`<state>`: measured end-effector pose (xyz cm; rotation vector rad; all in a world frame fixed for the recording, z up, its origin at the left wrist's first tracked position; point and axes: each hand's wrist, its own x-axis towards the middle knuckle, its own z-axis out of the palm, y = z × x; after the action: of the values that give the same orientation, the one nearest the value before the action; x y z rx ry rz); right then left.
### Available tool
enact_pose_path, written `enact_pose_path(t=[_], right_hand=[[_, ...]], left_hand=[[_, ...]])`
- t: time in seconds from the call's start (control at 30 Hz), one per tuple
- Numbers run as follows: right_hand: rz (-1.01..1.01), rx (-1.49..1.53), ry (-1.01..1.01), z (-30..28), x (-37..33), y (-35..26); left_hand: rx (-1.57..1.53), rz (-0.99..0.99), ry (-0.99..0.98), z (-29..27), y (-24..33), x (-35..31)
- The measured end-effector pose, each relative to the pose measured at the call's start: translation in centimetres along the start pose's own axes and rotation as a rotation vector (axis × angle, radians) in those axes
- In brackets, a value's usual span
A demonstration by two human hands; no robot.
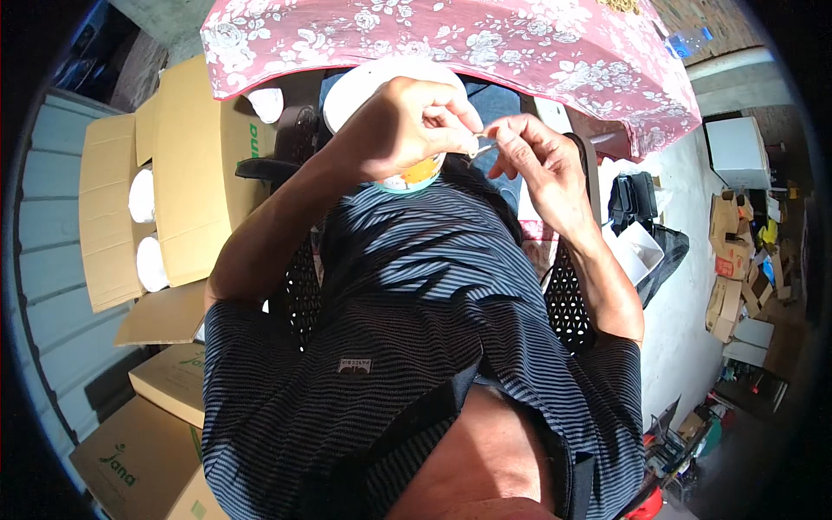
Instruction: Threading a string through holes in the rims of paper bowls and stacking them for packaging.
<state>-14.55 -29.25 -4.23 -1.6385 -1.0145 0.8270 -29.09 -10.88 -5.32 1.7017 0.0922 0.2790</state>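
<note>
My left hand [425, 126] is over a white tub [347, 94] on my lap, thumb and fingertips pinched together. Close on its right, my right hand [539, 160] pinches with thumb and forefinger. A thin, light-coloured strand [484, 149] runs between the two sets of fingertips; it is too small to tell its exact kind. Both hands appear closed on it. The tub has a coloured label [419, 173] on its near side, and my left hand and wrist hide part of its top.
A table with a pink flowered cloth [485, 39] stands just ahead. Open cardboard boxes [186, 173] holding white round things are at my left, with more cartons [121, 455] below. A black bag [633, 199] and white container [640, 250] lie at right. Chair arms flank me.
</note>
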Motion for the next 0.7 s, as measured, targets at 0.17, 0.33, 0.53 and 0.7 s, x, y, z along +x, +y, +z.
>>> enact_pose_path(t=[0.17,0.33,0.53,0.7], right_hand=[[0.012,0.100,-0.079,0.4,0.3,1.5],[0.015,0.082,-0.035,0.7,0.2,2.1],[-0.003,0.123,-0.018,0.9,0.1,2.3],[0.021,0.140,-0.012,0.8,0.2,2.2]], left_hand=[[-0.004,0.103,0.022,0.0,-1.1,0.1],[0.028,0.173,0.075,0.1,-2.3,0.3],[0.036,0.195,0.075,0.2,-2.0,0.2],[0.178,0.202,0.135,0.9,-1.2,-0.2]])
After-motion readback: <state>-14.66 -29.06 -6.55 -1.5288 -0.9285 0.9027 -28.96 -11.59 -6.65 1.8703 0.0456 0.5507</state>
